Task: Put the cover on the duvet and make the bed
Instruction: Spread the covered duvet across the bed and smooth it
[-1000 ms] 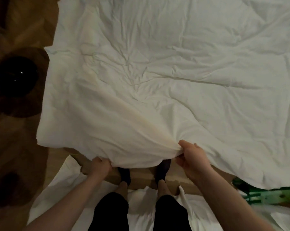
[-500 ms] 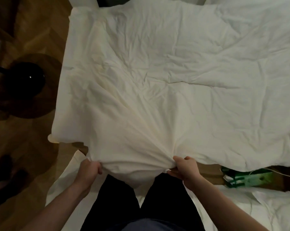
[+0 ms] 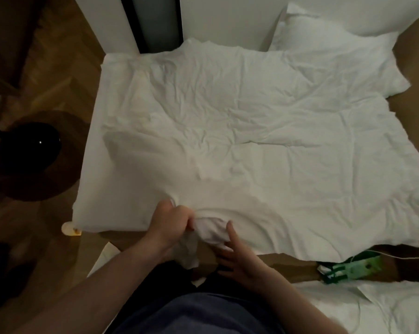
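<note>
A wrinkled white duvet cover lies spread over the bed, its near edge hanging toward me. My left hand is closed on a bunched fold of the cover's near edge. Just to its right, my right hand has its fingers spread, fingertips touching the bunched cloth from below; it does not seem to grip. A white pillow lies at the far right of the bed. Another white cloth lies on the floor at lower right; I cannot tell whether it is the duvet.
A round dark side table with a black glossy object stands left of the bed on the wooden floor. A green package lies by the bed's near right. White wall and a dark gap are beyond the bed.
My view has pulled back, showing the whole bed. Both hands came together at the near edge; the left bunched the cover, and the right let go of its pinch and spread its fingers.
</note>
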Available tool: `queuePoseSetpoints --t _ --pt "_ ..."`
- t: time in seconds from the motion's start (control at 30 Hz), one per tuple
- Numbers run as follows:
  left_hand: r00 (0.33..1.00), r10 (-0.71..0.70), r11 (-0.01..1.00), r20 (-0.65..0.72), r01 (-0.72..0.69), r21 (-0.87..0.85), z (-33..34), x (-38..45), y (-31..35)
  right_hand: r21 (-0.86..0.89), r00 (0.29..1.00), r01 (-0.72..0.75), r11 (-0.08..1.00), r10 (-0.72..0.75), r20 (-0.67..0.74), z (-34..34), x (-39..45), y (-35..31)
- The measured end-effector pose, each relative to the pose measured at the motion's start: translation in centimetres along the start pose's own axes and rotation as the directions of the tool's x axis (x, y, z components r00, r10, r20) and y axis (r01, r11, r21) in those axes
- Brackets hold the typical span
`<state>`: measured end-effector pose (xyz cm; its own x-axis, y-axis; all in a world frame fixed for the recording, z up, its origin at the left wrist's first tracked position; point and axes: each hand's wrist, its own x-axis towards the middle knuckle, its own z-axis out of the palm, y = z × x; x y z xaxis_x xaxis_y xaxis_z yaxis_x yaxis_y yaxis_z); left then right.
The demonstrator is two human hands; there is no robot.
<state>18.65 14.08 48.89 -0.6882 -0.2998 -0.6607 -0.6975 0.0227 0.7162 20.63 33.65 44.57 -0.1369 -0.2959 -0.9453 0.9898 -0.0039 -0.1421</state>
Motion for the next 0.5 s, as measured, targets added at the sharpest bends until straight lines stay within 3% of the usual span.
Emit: queuePoseSetpoints --t 0.07,0.17,0.27,0.4,0.43,0.5 --pt "0.997 0.031 1.0 0.064 -0.031 0.002 1.5 1.2 0.9 0.177 0.998 0.049 0.983 -0.054 0.021 1.6 0.2 -1.7" --pt "0.99 0.048 0.998 0.135 -0.054 0.045 2.0 2.8 1.9 0.306 0.942 0.301 0.903 -0.231 -0.243 2.6 1.7 -4.5" --pt "0.988 0.014 0.974 0.155 -0.049 0.223 0.5 4.3 1.1 0.429 0.875 0.469 0.772 -0.34 -0.345 1.9 2.0 -7.1" --pt "0.958 -0.01 0.755 0.285 -0.18 0.63 -0.1 2.7 -3.4 0.457 0.881 0.47 0.755 -0.372 -0.291 3.0 -1.2 -9.9" --pt "0.943 -0.03 0.704 0.332 -0.216 0.677 0.7 1.9 -4.6 0.463 0.894 0.446 0.766 -0.354 -0.275 3.7 -1.7 -10.1" --pt "0.926 -0.087 0.715 0.367 -0.199 0.67 3.4 1.6 -6.4 0.498 0.922 0.386 0.776 -0.316 -0.222 5.1 -2.5 -9.9"
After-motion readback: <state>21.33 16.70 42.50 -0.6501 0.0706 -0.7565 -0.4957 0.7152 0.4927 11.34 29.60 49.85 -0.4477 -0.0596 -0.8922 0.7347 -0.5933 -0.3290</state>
